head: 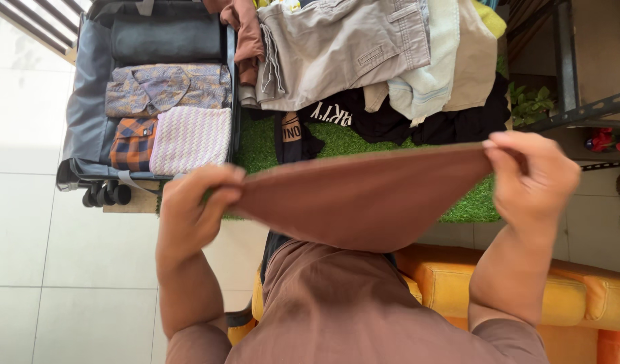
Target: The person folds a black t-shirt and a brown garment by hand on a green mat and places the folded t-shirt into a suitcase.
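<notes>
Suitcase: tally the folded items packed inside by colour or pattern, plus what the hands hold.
Dark rolled item: 1
Blue-brown patterned shirt: 1
Orange-navy plaid item: 1
Pink-white woven item: 1
Brown garment, held by left hand and right hand: 1
Total: 5

Both arms are up and spread wide, elbows bent. The left hand (197,210) is pinched tight. The right hand (533,176) is pinched tight too.

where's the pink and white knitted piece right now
In the head view, upper left: the pink and white knitted piece lies folded in the open suitcase, right of the orange plaid garment.
</notes>
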